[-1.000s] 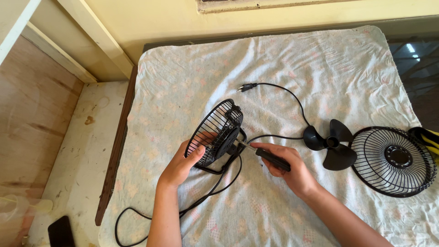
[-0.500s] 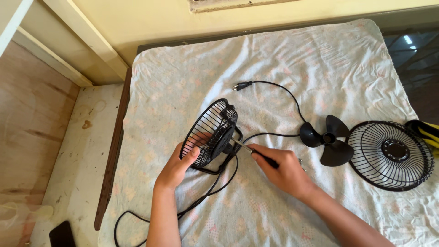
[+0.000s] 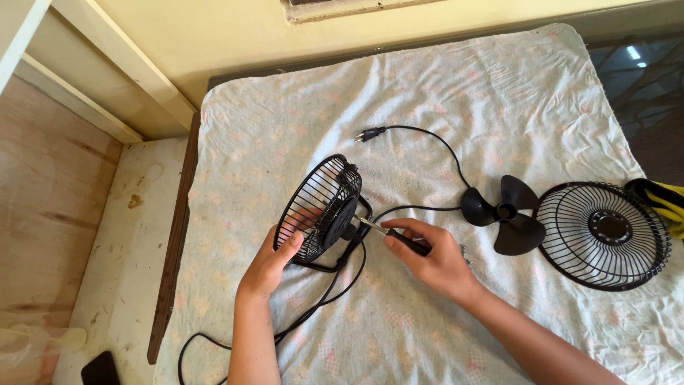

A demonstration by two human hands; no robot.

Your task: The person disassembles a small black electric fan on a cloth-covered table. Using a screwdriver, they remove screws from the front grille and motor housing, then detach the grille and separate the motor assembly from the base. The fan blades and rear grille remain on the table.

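Gripping the round black wire fan cage (image 3: 318,209), the left hand (image 3: 273,258) tilts it on the cloth-covered surface (image 3: 442,93); the right hand (image 3: 433,258) is closed around a black-handled screwdriver (image 3: 394,236) touching its hub. A black three-bladed propeller (image 3: 503,214) lies beyond the right hand.

Fan blade (image 3: 502,214) lies between rear grille (image 3: 319,208) and, seemingly, front grille (image 3: 604,234).

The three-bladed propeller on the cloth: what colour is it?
The propeller is black, seen in the head view.
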